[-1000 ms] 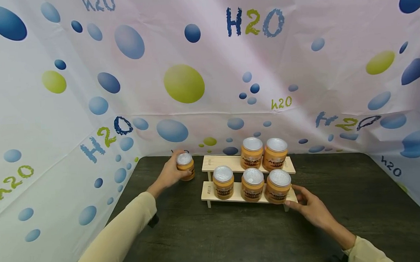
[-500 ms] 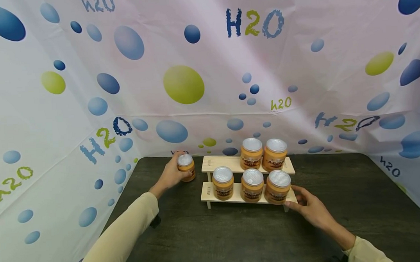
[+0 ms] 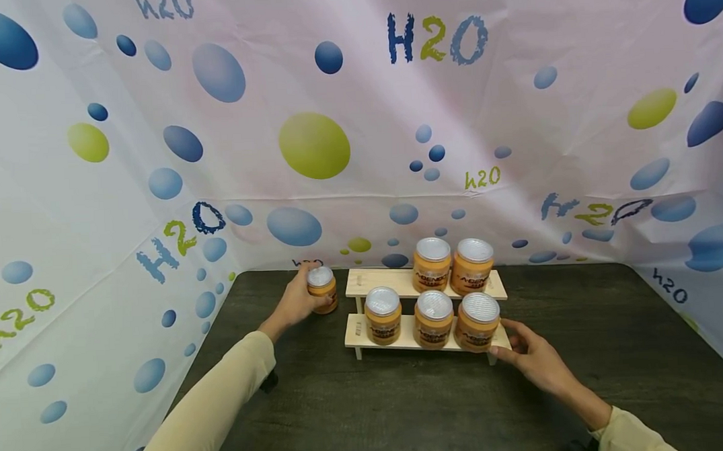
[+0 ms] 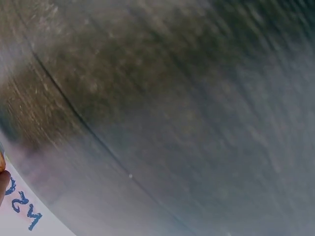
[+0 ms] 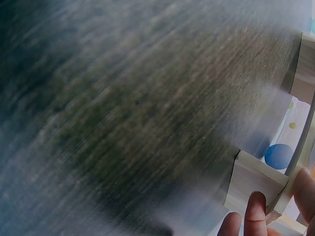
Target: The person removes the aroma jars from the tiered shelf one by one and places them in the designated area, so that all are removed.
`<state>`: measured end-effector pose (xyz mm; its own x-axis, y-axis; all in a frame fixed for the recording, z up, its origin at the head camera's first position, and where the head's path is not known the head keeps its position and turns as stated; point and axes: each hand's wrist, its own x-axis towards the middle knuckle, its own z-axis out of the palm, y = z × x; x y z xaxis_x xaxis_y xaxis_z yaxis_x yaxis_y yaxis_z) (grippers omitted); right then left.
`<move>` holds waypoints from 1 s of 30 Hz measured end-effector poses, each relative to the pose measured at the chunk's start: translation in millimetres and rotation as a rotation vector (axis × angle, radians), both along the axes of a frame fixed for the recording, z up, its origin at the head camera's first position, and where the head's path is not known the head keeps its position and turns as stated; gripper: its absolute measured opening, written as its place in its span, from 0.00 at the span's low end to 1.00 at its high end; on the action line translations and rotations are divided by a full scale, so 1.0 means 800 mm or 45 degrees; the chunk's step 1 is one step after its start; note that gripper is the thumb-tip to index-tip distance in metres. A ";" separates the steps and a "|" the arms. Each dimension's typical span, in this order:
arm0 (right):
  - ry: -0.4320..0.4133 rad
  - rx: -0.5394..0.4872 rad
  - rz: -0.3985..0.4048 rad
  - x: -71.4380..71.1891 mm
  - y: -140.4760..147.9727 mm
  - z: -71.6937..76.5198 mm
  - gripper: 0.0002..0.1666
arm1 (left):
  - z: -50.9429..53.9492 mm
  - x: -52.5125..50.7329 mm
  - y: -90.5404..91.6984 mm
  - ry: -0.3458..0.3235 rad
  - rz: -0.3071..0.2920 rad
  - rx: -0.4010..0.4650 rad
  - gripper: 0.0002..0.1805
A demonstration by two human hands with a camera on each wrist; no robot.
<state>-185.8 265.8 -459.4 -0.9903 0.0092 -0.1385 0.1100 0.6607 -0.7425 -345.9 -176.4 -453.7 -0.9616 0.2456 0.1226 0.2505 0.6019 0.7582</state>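
Observation:
An orange jar with a silvery lid (image 3: 324, 292) is left of the wooden stand, and my left hand (image 3: 295, 300) grips it around its side. The two-tier stand (image 3: 356, 329) carries two jars on the upper shelf, one of them (image 3: 472, 268), and three on the lower shelf, such as the leftmost (image 3: 383, 317). At the lower shelf's right end, my right hand (image 3: 540, 360) holds the edge, thumb in front. In the right wrist view, fingers (image 5: 255, 216) lie by the stand's leg (image 5: 251, 179). The left wrist view shows only a fingertip (image 4: 4, 183) and a sliver of jar.
A dark wood-grain table (image 3: 375, 406) lies under everything. Behind it and to the left hangs a white sheet (image 3: 368, 97) with blue and green spots and H2O lettering.
My left hand and its jar have shifted slightly right, closer to the stand. My right hand keeps its place at the lower shelf's end.

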 end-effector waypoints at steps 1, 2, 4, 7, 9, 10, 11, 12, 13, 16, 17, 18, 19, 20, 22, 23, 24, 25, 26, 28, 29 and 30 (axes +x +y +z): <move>0.001 0.002 0.000 0.000 0.000 0.000 0.47 | 0.000 0.000 0.001 -0.003 -0.001 0.001 0.46; 0.002 0.004 -0.001 0.000 0.000 0.000 0.47 | 0.001 0.000 0.001 -0.006 -0.002 0.002 0.46; 0.002 0.007 0.000 0.000 -0.001 0.001 0.47 | 0.001 0.000 0.002 -0.016 -0.001 0.004 0.46; 0.003 0.012 0.000 0.000 -0.001 0.001 0.48 | 0.000 0.000 0.004 -0.017 -0.011 0.001 0.46; 0.004 0.015 0.000 0.000 -0.001 0.001 0.48 | -0.001 0.000 0.004 -0.013 -0.016 -0.004 0.46; 0.003 0.016 0.000 -0.001 -0.001 0.001 0.48 | -0.001 0.000 0.005 -0.014 -0.018 -0.004 0.46; 0.004 0.018 -0.001 -0.001 -0.001 0.001 0.48 | -0.002 0.000 0.005 -0.012 -0.021 -0.006 0.46; 0.003 0.018 -0.002 -0.001 -0.001 0.001 0.48 | -0.002 0.000 0.006 -0.010 -0.022 -0.008 0.46; 0.002 0.018 -0.002 -0.001 -0.001 0.001 0.48 | -0.003 0.000 0.006 -0.010 -0.023 -0.010 0.46; -0.001 0.018 -0.001 -0.001 -0.001 0.001 0.48 | -0.004 0.000 0.006 -0.013 -0.012 -0.012 0.46; -0.001 0.017 -0.001 -0.001 -0.001 0.001 0.48 | -0.005 0.000 0.006 -0.013 -0.006 -0.014 0.46; -0.002 0.015 0.000 -0.001 -0.001 0.001 0.48 | -0.005 0.000 0.006 -0.015 0.001 -0.015 0.46; -0.003 0.014 -0.001 -0.001 -0.001 0.001 0.48 | -0.005 0.000 0.006 -0.016 0.005 -0.017 0.46; -0.003 0.014 -0.001 -0.001 -0.001 0.001 0.48 | -0.006 0.000 0.005 -0.015 0.010 -0.020 0.46; -0.005 0.014 -0.004 -0.001 0.000 0.001 0.48 | -0.006 -0.001 0.005 -0.006 0.011 -0.026 0.46; -0.005 0.015 -0.005 -0.002 0.000 0.001 0.48 | -0.007 -0.001 0.005 -0.002 0.010 -0.028 0.46; -0.005 0.015 -0.006 -0.002 0.000 0.001 0.48 | -0.007 -0.001 0.005 0.001 0.009 -0.030 0.46; -0.005 0.013 -0.006 -0.002 0.000 0.001 0.48 | -0.007 -0.001 0.005 0.004 0.007 -0.031 0.46; -0.004 0.012 -0.005 -0.002 0.000 0.000 0.48 | -0.007 -0.001 0.005 0.005 0.008 -0.032 0.46; -0.002 0.007 -0.001 -0.002 0.000 0.000 0.48 | -0.008 -0.001 0.005 -0.005 0.009 -0.029 0.47; 0.000 0.005 -0.001 -0.002 0.000 0.000 0.48 | -0.008 -0.002 0.005 -0.008 0.006 -0.034 0.47; 0.002 0.004 -0.002 -0.002 0.000 -0.001 0.48 | -0.008 -0.002 0.005 -0.011 0.000 -0.038 0.47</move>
